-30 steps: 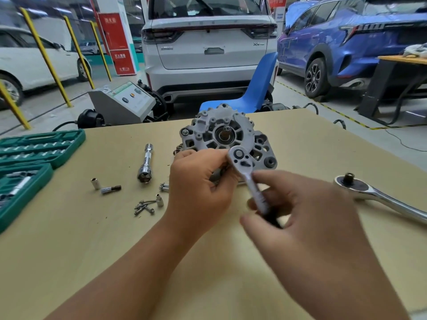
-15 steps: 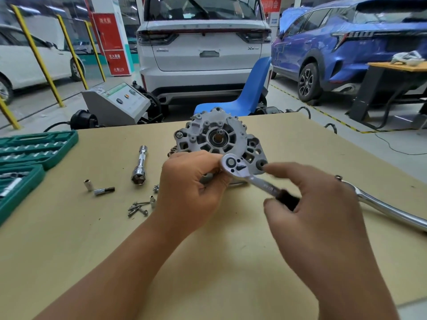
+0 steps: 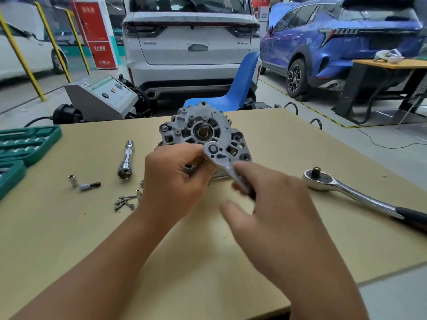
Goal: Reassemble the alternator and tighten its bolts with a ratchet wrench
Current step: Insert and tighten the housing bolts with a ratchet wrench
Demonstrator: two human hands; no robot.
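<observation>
Gripping the alternator (image 3: 203, 132), left hand (image 3: 175, 181); blurred right hand (image 3: 275, 204) holds ratchet (image 3: 217, 153)

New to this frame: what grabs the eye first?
The grey alternator standing mid-table, with a small ratchet wrench set against its lower edge. The left hand grips the alternator's near side while the right hand, blurred, holds the wrench handle. Next, the big ratchet lying on the table to the right, and loose screws to the left.
</observation>
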